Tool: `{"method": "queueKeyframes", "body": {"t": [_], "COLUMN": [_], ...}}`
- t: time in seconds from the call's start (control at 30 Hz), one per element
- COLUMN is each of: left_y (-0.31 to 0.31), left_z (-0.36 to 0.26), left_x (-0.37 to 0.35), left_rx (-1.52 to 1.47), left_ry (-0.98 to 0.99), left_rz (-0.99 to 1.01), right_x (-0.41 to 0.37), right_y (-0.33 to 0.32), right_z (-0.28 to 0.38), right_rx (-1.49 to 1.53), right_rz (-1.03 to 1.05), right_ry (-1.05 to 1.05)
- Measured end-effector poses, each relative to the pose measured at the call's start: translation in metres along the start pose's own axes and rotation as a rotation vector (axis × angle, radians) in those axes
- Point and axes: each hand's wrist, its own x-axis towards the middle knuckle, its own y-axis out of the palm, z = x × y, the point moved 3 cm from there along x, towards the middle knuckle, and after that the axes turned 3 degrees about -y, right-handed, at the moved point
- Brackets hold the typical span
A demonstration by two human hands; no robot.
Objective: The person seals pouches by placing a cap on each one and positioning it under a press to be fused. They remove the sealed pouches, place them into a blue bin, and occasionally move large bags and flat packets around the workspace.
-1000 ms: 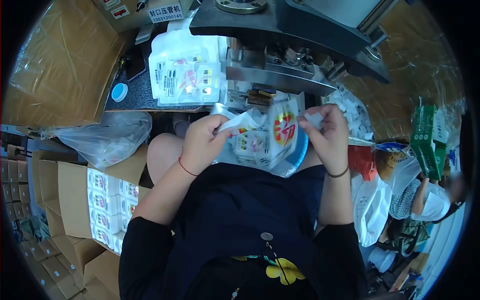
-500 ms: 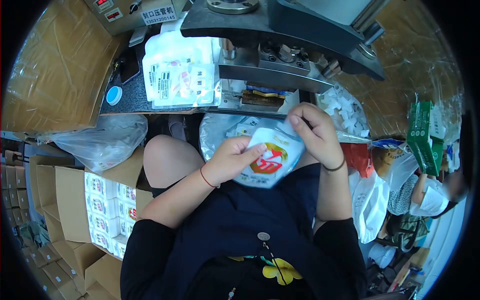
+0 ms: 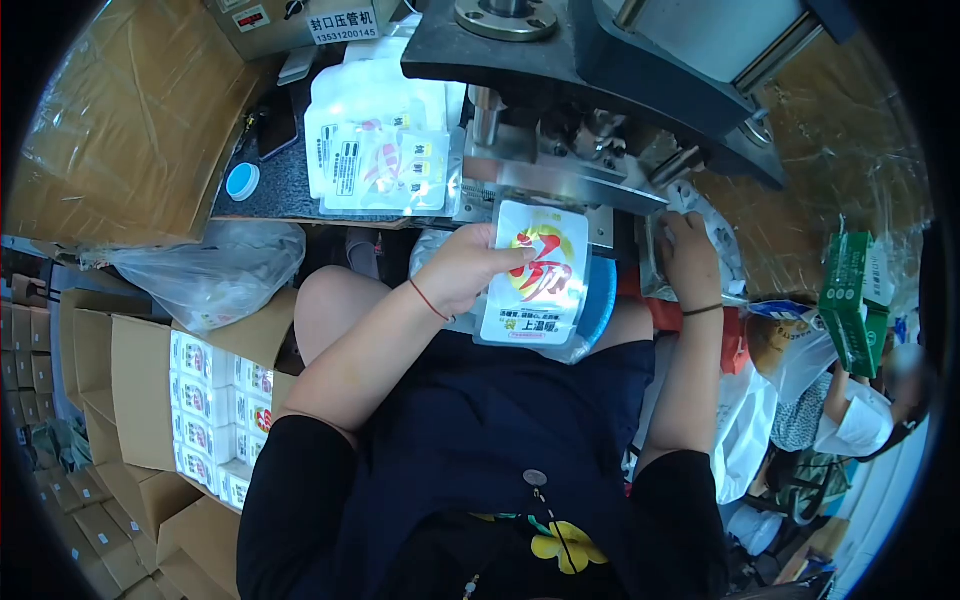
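My left hand point(image 3: 468, 268) grips the left edge of a white printed pouch point(image 3: 540, 285), thumb across its front. Large red and gold lettering faces up, and the pouch's top end is close to the front of a metal press point(image 3: 570, 185). To the right, my right hand point(image 3: 690, 265) is at the edge of a container of small white plastic pieces point(image 3: 722, 225). Its fingers are curled down, and whatever they hold is hidden. Below the held pouch, a blue rim point(image 3: 600, 300) shows over my lap, beside clear plastic.
A stack of similar pouches point(image 3: 385, 165) lies on the bench at left, near a round blue-topped lid point(image 3: 242, 181) and a phone point(image 3: 278, 135). An open carton point(image 3: 140, 400) with packed pouches stands lower left. A green box point(image 3: 850, 300) and another person point(image 3: 855, 415) are at right.
My right hand has left the pouch and moved right to the container of white pieces. My left hand has raised the pouch toward the press and turned it more upright.
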Motion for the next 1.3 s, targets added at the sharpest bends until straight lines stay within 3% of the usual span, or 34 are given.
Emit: {"method": "queueKeyframes", "body": {"t": [0.03,0.13,0.2,0.23,0.33,0.37,0.47,0.5,0.53,0.63,0.73,0.83,0.93,0.97,1.07,1.13,1.2,1.3], "left_y": [-0.007,-0.051,-0.046,-0.061,-0.080,-0.088,-0.069,-0.072,-0.063,-0.038,-0.011,0.019,0.032,0.036,0.038,0.035,0.024,0.011], "left_z": [-0.002,-0.045,-0.081,-0.068,-0.042,-0.042,-0.052,-0.033,-0.034,-0.014,0.002,0.006,0.028,0.031,0.046,0.038,0.021,0.001], "left_x": [0.001,-0.025,-0.053,-0.049,-0.058,-0.063,-0.086,-0.073,-0.077,-0.066,-0.055,-0.056,-0.051,-0.052,-0.047,-0.040,-0.029,-0.010], "left_rx": [0.195,0.907,1.639,1.953,2.003,1.813,0.857,0.499,0.736,0.735,0.770,0.635,0.316,0.306,0.205,0.088,-0.003,-0.031], "left_ry": [0.212,0.792,1.079,0.891,0.903,0.970,0.549,0.608,0.596,0.487,0.445,0.309,0.093,0.052,-0.075,-0.059,-0.030,-0.043], "left_rz": [-0.025,-0.781,-0.962,-0.849,-0.600,-0.577,-0.600,-0.442,-0.417,-0.306,-0.230,-0.092,0.105,0.169,0.280,0.225,0.156,0.088], "right_x": [-0.002,-0.010,-0.015,-0.018,-0.026,-0.027,-0.030,-0.029,-0.027,-0.021,-0.014,-0.006,-0.003,-0.007,-0.012,-0.007,-0.005,-0.004], "right_y": [-0.001,-0.006,-0.014,-0.017,-0.023,-0.026,-0.030,-0.033,-0.035,-0.037,-0.047,-0.048,-0.051,-0.051,-0.050,-0.047,-0.037,-0.020], "right_z": [0.000,-0.006,-0.003,-0.001,-0.001,0.001,0.020,0.038,0.058,0.112,0.135,0.142,0.122,0.120,0.106,0.074,0.034,0.015], "right_rx": [0.018,0.133,0.218,0.260,0.200,0.124,0.197,0.353,0.418,0.719,0.901,0.766,0.537,0.556,0.548,0.183,-0.080,-0.147], "right_rz": [0.003,-0.042,-0.071,-0.083,-0.190,-0.247,-0.378,-0.336,-0.302,-0.043,-0.130,-0.090,0.016,0.142,0.149,-0.071,-0.048,0.149], "right_ry": [0.005,-0.125,-0.125,-0.128,-0.053,-0.069,-0.009,0.021,-0.092,-0.319,-0.241,-0.367,-0.493,-0.480,-0.403,-0.201,-0.013,0.093]}}
